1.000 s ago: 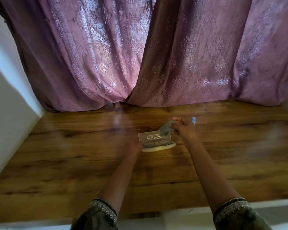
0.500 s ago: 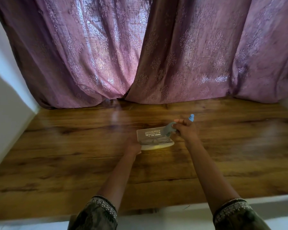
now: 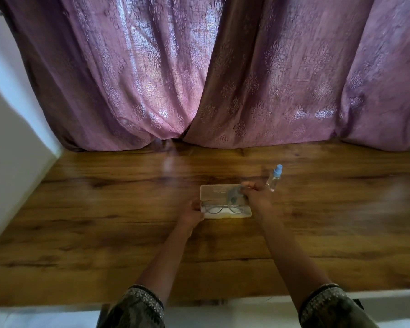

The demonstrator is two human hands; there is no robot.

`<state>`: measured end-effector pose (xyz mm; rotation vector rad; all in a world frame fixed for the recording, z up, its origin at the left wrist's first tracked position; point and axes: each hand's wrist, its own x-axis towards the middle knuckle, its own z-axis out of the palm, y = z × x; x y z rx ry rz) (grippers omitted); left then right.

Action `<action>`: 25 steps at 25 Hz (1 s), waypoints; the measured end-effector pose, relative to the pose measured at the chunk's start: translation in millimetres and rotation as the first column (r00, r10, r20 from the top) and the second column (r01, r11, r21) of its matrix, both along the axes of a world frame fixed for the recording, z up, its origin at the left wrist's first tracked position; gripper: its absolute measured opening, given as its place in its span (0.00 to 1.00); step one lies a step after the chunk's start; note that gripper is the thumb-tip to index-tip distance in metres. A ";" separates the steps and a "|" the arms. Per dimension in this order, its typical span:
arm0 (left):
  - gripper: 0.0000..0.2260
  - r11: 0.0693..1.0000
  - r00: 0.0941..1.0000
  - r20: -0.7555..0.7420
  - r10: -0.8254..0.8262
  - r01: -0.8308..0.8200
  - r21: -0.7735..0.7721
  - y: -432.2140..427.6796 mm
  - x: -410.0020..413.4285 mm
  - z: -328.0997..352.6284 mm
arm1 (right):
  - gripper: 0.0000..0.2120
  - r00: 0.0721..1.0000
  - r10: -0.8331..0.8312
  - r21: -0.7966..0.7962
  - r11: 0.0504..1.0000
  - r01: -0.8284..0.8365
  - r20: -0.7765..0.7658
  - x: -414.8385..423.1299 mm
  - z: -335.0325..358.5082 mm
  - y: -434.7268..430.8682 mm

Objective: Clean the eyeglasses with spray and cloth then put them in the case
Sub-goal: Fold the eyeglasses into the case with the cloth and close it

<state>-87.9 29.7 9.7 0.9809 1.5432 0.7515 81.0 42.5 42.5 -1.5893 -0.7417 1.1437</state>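
Observation:
A translucent eyeglass case (image 3: 243,214) lies open on the wooden table, its lid (image 3: 213,191) tilted up at the back. Thin-framed round eyeglasses (image 3: 220,209) lie inside the base. My left hand (image 3: 191,213) grips the left end of the case. My right hand (image 3: 258,197) is at the case's right end and pinches a small grey cloth (image 3: 233,194), which hangs over the inside of the case in front of the lid. A clear spray bottle (image 3: 274,178) with a blue cap stands just right of my right hand, apart from it.
The wooden table (image 3: 104,228) runs wide on both sides of the case. Purple patterned curtains (image 3: 199,79) hang along its far edge. A white wall (image 3: 12,138) bounds the left side, and a white ledge (image 3: 376,301) lies at the near edge.
My right hand has brought the cloth down from above the lid to inside the open case. The spray bottle now shows fully beside that hand. My left hand stays at the case's left end.

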 end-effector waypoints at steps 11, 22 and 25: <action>0.23 0.998 0.996 0.090 0.018 -0.013 -0.060 8.3 -3.8 -9.4 | 0.09 0.853 0.179 -0.109 0.984 -0.144 0.491 -3.9 -34.8 -2.8; 0.24 0.996 0.991 0.129 0.020 -0.009 -0.085 7.9 -1.1 -1.1 | 0.16 0.777 0.109 -0.182 0.983 0.008 0.620 19.3 -53.1 -13.3; 0.25 0.998 0.989 0.145 0.008 0.001 -0.067 7.0 -0.6 3.0 | 0.14 0.904 0.196 -0.223 0.968 -0.115 0.380 25.8 -53.0 -12.7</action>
